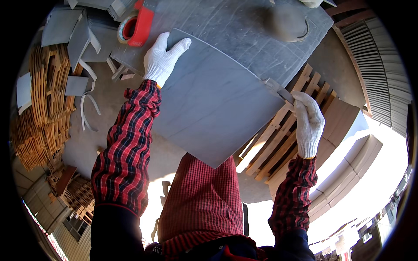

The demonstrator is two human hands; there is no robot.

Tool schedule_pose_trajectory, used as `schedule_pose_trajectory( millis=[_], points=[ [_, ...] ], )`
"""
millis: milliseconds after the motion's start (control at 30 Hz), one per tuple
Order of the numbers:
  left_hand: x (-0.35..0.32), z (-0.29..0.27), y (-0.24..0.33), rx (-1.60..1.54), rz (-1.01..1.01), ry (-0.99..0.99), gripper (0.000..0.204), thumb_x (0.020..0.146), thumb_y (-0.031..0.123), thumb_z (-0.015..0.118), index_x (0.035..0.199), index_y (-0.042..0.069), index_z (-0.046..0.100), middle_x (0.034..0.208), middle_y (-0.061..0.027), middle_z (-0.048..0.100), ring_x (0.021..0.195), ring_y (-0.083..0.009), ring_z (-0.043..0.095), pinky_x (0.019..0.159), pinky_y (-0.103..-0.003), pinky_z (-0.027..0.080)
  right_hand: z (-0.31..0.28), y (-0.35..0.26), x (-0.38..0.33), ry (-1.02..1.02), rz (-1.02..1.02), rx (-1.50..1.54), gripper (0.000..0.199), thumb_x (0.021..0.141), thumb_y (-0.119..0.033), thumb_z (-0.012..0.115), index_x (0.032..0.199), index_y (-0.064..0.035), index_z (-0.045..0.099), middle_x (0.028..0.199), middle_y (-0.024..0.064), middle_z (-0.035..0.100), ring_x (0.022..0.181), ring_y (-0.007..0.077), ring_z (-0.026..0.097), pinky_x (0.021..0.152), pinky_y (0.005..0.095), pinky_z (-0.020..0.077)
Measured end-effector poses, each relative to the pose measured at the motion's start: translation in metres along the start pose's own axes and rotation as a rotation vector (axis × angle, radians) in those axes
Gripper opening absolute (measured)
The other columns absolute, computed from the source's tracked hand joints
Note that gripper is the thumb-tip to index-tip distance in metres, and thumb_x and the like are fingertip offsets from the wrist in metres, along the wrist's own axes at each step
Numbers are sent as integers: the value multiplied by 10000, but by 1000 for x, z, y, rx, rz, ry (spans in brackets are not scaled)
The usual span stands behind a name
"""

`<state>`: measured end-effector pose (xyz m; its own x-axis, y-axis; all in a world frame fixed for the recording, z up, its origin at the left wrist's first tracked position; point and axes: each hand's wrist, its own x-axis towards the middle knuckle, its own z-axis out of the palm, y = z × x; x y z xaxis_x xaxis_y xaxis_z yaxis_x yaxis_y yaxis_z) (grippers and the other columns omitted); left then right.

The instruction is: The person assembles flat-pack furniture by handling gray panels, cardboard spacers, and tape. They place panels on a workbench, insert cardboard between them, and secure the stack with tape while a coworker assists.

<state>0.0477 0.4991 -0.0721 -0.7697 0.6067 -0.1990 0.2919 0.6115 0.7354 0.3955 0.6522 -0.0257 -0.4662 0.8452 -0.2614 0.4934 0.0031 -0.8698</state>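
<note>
No packages, labels or screens show anywhere in the view. One possible sign: a narrow strip point(41, 228) along the lower left rim, white with small red marks, running slantwise on the front of a building; too small and bent by the lens to make out more. A second doubtful spot sits at the lower right rim, where small pale rectangular panels point(348, 243) stand among dark shapes in strong glare; whether these are signs cannot be told. The grey sheets and boards carry no sticker or print that shows.
</note>
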Motion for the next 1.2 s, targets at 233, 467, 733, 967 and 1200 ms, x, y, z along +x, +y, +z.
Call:
schedule_pose_trajectory(
  millis=[233, 467, 733, 967, 1200],
  points=[
    [1, 0, -4, 25, 8, 3, 597, 837, 566, 757, 1112, 47, 645, 946, -91, 700, 878, -210, 643, 830, -366, 502, 1, 2, 1, 7, -22, 20, 187, 979, -40, 586, 1089, -22, 735, 1033, 87, 718, 850, 151, 670, 784, 282, 562],
    [2, 0, -9, 39, 17, 18, 605, 836, 584, 751, 1099, 48, 647, 921, -84, 693, 858, -212, 637, 819, -362, 502, 10, 0, 6, 14, -121, -2, 192, 959, -5, 592, 1082, -23, 739, 1036, 85, 725, 871, 147, 672, 786, 281, 566],
    [1, -2, -3, 67, -19, -4, 533, 888, 474, 749, 1161, 30, 638, 988, -56, 683, 909, -153, 615, 851, -320, 491, 15, 6, 12, 0, -217, -39, 190, 963, -16, 616, 1096, -41, 749, 1017, 83, 733, 876, 146, 678, 770, 283, 565],
    [1, -2, -1, 52, -21, -27, 529, 889, 469, 750, 1167, 32, 641, 995, -51, 688, 913, -147, 619, 854, -316, 494, 15, 11, 12, 15, -263, -73, 180, 958, -36, 648, 1100, -56, 756, 995, 86, 740, 862, 163, 679, 756, 282, 562],
    [-1, -3, 4, 29, -41, -45, 477, 923, 400, 745, 1191, 21, 634, 1015, -33, 680, 929, -116, 598, 870, -290, 484, 14, 9, 12, 29, -311, -149, 174, 950, -42, 664, 1090, -70, 762, 970, 79, 736, 845, 164, 677, 748, 289, 565]
  ],
)
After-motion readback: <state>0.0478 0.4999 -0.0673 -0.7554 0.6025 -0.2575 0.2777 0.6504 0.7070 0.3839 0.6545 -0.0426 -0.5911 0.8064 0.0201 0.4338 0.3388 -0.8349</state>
